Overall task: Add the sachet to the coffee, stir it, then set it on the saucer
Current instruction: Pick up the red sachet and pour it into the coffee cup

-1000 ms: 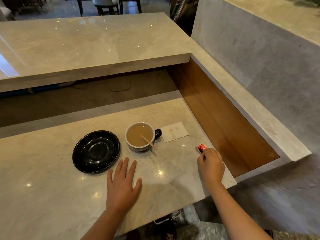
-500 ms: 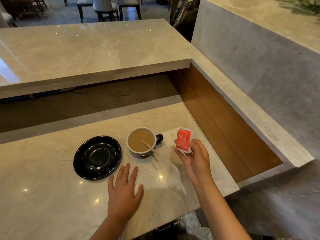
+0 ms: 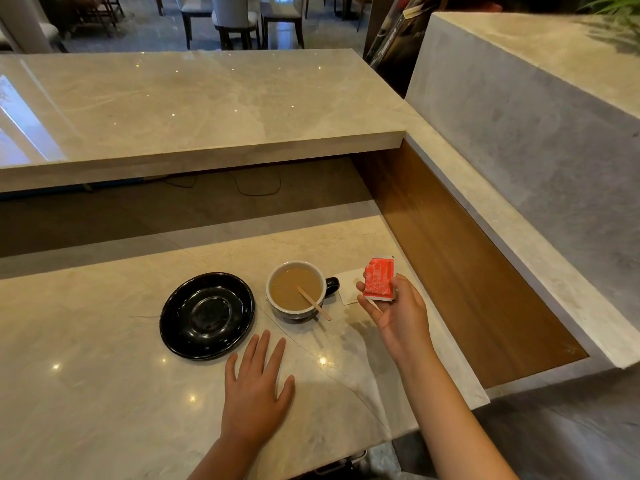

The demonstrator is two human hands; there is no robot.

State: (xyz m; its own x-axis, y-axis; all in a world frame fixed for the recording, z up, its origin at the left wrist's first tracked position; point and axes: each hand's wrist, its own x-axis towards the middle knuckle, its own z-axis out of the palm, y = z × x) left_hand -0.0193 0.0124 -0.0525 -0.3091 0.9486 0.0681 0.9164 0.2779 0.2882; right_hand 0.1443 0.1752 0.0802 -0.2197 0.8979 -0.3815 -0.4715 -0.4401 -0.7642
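A cup of milky coffee [image 3: 294,289] with a dark handle stands on the marble counter, a wooden stirrer [image 3: 313,303] leaning out of it over the near right rim. To its left lies an empty black saucer [image 3: 207,315]. My right hand [image 3: 394,315] is raised to the right of the cup, palm up, holding a red sachet [image 3: 380,278] upright between thumb and fingers. My left hand [image 3: 258,386] rests flat on the counter, fingers spread, just in front of the saucer and cup.
A white paper napkin [image 3: 348,289] lies behind the sachet, right of the cup handle. A raised marble bar top [image 3: 194,109] runs across the back; a wooden panel [image 3: 450,258] and marble ledge close off the right. The counter's near right edge [image 3: 446,414] drops off.
My right hand picked the red sachet off the counter's right edge and lifted it up beside the cup. My left hand stayed flat on the counter.
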